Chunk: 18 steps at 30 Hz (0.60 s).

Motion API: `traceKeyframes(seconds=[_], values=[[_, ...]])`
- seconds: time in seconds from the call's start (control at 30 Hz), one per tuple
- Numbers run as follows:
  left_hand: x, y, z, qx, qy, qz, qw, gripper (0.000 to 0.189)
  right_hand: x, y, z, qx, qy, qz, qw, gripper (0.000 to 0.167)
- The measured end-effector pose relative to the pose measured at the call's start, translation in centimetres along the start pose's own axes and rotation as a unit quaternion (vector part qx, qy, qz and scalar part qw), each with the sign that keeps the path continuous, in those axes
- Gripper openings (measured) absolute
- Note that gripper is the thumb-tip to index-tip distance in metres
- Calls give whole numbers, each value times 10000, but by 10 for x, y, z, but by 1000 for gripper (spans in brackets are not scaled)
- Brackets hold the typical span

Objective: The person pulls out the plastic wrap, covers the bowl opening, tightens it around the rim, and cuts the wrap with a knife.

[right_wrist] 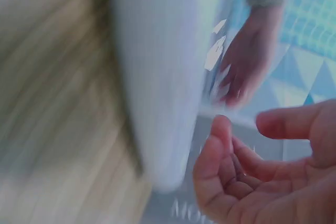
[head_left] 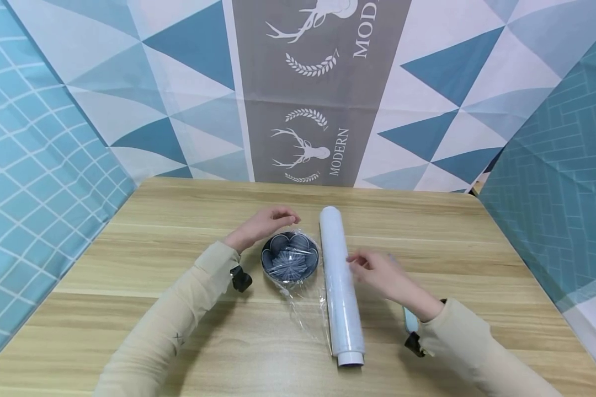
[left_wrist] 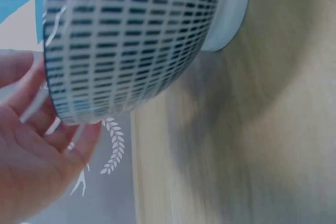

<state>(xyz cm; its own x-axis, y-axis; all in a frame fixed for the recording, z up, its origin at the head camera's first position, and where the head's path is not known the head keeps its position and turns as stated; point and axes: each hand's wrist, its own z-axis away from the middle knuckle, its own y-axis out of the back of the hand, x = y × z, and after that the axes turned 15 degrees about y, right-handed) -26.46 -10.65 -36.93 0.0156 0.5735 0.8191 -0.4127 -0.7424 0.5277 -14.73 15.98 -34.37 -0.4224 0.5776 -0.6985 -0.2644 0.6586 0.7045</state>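
A dark blue bowl with a petal pattern inside stands on the table, clear plastic film over it and trailing toward the roll. The left wrist view shows the bowl's outside with rows of dark dashes. My left hand is at the bowl's far rim, fingers extended and slightly bent; whether they touch the film I cannot tell. Right of the bowl lies a long roll of cling film. Beside that roll hovers my right hand, its fingers loosely curled, thumb apart, nothing visible between them.
A light blue object lies on the wooden table, partly hidden under the right wrist. Patterned cloth hangs behind the table's far edge, with blue tiled cloth along the left side.
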Motion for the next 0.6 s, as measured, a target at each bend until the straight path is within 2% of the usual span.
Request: traceKeyframes(seconds=[0.03, 0.1, 0.23, 0.3, 0.37, 0.6], values=[[0, -1, 1, -69, -62, -17, 10000, 27, -4, -3, -4, 28, 21, -498, 9988, 27], [0, -2, 3, -214, -138, -103, 9996, 26, -12, -10, -11, 113, -57, -1454, 9893, 32], [-4, -6, 4, -422, -297, -376, 9980, 29, -24, -21, -23, 285, -495, -2645, 9627, 45], [-6, -7, 4, -433, -397, -493, 9971, 31, -27, -26, -27, 275, -713, -2931, 9530, 51], [-8, -8, 4, -446, -466, -538, 9965, 31, -29, -30, -31, 249, -858, -3066, 9476, 54], [-9, -13, 4, -511, -359, -443, 9971, 31, -29, -45, -42, 260, -882, -3422, 9351, 57]])
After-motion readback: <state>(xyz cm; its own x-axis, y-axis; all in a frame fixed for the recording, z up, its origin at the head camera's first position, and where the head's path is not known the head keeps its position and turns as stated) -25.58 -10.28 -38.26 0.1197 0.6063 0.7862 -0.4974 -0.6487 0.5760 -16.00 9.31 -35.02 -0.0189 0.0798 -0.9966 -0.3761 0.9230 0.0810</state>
